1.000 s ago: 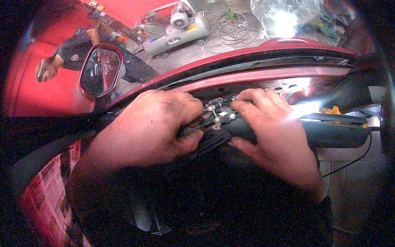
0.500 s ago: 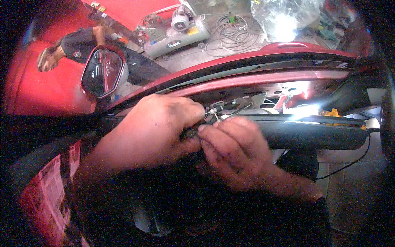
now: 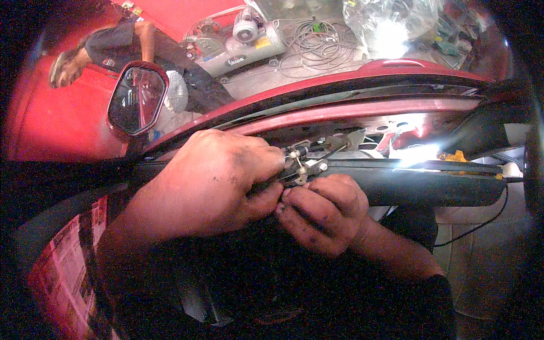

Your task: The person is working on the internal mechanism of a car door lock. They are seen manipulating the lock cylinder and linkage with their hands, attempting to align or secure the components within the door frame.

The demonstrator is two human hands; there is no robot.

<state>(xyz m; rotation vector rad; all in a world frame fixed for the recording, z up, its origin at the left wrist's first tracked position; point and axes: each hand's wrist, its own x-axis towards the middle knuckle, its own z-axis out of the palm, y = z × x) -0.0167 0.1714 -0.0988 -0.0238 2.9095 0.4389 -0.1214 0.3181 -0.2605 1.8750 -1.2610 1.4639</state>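
Note:
My left hand (image 3: 224,178) is closed on a small metal mechanism (image 3: 302,168) with white plastic joints, its thumb and fingers gripping the left end. A thin dark rod (image 3: 334,152) slants up and right from that piece. Just below and to the right, my right hand (image 3: 328,212) is closed, fingertips pinched together near the mechanism's lower edge. Whatever lies between those fingertips is too small or hidden to name. Both hands are over the black door trim (image 3: 419,184), beside the opening in the red car door (image 3: 317,119).
A side mirror (image 3: 137,99) stands at the left. Beyond the door are a bent-over person (image 3: 113,45), an air compressor (image 3: 243,51), a coiled hose (image 3: 317,45) and clear plastic sheeting (image 3: 391,22). A bright light glares by a yellow part (image 3: 453,156).
My right hand has shifted slightly downward, uncovering more of the mechanism and its white joints. My left hand keeps its grip. The person beyond the door has moved a little.

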